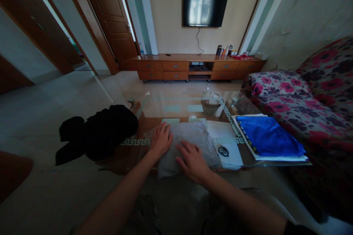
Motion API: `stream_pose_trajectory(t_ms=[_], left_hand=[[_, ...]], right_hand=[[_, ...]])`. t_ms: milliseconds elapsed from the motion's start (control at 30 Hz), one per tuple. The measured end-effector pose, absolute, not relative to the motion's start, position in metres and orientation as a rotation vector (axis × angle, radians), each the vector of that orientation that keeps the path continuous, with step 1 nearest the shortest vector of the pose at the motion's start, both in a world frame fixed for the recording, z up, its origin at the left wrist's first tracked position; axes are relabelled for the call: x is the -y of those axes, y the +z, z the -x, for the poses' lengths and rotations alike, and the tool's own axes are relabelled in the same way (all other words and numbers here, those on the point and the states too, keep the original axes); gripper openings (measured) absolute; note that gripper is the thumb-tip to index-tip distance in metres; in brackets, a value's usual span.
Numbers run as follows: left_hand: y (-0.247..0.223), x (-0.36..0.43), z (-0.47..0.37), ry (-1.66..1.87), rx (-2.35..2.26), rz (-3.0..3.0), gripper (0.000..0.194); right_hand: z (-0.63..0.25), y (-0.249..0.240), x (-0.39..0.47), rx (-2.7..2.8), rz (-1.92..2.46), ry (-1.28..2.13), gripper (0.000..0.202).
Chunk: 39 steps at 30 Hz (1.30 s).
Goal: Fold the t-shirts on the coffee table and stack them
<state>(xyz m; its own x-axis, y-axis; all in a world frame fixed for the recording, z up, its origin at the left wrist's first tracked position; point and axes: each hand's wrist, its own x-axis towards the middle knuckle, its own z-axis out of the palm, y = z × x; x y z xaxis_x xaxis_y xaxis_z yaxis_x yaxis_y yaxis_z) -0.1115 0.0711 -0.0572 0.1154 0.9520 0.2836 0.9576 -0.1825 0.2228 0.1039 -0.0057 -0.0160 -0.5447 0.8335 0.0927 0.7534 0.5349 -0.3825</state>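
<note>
A folded grey cloth (187, 134) lies flat near the front edge of the glass table (154, 108). On the cloth's left edge rests my left hand (162, 140), palm down with its fingers stretched out. My right hand (192, 158) lies spread over the middle of the cloth, its fingers apart. Neither hand grasps anything. Beside the cloth on the right is a white sheet or bag (224, 136) with a round black print, partly covered by the cloth.
Black bundled fabric (110, 128) sits at the table's left end. A folded blue cloth (271, 136) lies on white material at the right end. A flowered sofa (289, 99) stands to the right, a low wooden cabinet (176, 66) beyond the table.
</note>
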Motion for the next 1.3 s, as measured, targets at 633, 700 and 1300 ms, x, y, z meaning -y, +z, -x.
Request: stream_pose_trajectory(t_ms=[633, 700, 1300], left_hand=[[-0.060, -0.030, 0.084, -0.511, 1.946, 2.441, 0.052], [-0.065, -0.026, 0.077, -0.499, 1.970, 2.445, 0.057], [0.001, -0.003, 0.120, -0.604, 2.362, 2.347, 0.031]], right_hand=[[-0.180, -0.015, -0.064, 1.840, 2.182, 0.542, 0.066], [-0.190, -0.013, -0.070, 1.686, 2.164, 0.803, 0.061], [-0.178, -0.003, -0.068, 1.621, 2.222, 0.921, 0.049]])
